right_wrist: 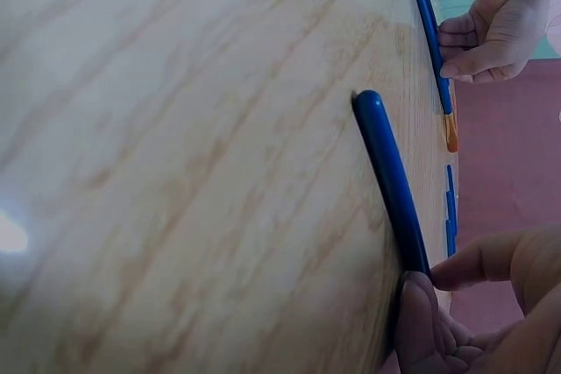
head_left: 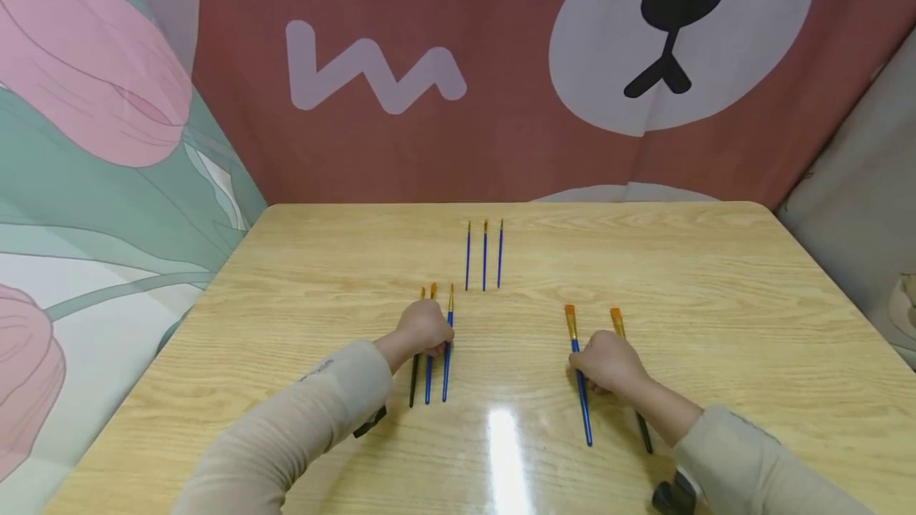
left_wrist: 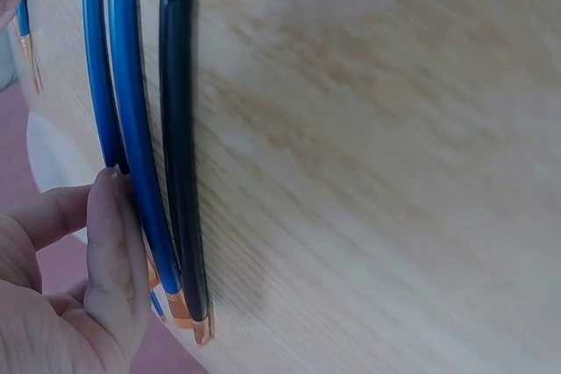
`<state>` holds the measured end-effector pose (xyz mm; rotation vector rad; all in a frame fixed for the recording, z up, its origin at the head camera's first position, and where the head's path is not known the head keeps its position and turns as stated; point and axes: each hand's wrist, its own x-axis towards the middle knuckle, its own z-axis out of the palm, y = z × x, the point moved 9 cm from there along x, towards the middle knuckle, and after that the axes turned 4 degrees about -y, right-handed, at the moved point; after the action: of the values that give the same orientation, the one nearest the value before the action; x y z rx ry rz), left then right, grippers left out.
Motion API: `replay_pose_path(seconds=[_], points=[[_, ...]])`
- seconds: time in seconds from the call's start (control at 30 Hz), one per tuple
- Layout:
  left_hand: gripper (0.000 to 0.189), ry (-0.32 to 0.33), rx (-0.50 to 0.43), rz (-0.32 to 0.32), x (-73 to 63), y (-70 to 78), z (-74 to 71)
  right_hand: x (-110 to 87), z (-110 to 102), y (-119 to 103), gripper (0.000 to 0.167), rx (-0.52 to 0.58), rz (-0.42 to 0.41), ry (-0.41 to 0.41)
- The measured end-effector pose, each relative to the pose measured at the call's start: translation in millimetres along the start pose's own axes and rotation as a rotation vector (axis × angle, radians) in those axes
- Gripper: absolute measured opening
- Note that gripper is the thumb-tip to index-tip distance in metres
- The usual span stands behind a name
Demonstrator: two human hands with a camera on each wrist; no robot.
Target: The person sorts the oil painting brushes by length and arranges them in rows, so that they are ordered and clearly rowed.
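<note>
My left hand (head_left: 424,326) pinches a slim blue paintbrush (head_left: 446,376), the rightmost of three lying side by side. Under and beside that hand are another blue paintbrush (head_left: 428,381) and a black-handled paintbrush (head_left: 414,381); their bristles point to the far side. In the left wrist view, thumb and finger meet on the nearest blue handle (left_wrist: 102,85). My right hand (head_left: 611,360) pinches a wider, flat-tipped blue paintbrush (head_left: 584,412) between thumb and finger, slightly tilted on the table. A flat black-handled paintbrush (head_left: 644,431) lies beneath this hand, partly hidden by it.
Three thin blue paintbrushes (head_left: 484,261) lie parallel near the middle back of the wooden table (head_left: 322,261). Behind its far edge hangs a printed red-brown cloth (head_left: 501,157). A floral cloth (head_left: 107,237) borders the left side. Light glares off the front tabletop.
</note>
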<state>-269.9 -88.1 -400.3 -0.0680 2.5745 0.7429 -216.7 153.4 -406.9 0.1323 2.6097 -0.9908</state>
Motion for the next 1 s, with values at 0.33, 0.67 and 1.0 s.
replay_pose_path(seconds=[0.33, 0.67, 1.0], points=[[0.014, 0.006, 0.012, 0.016, 1.7, -0.1, 0.3, 2.4, -0.7, 2.7, 0.028, 0.044, 0.016, 0.009], [0.014, 0.015, 0.029, 0.0, 0.3, -0.1, -1.8, 3.8, -0.5, 4.9, 0.024, 0.072, 0.022, 0.009], [0.013, 0.004, 0.008, 0.007, -2.1, 0.2, -2.3, 2.7, -0.8, 6.5, 0.02, 0.17, 0.04, -0.005]])
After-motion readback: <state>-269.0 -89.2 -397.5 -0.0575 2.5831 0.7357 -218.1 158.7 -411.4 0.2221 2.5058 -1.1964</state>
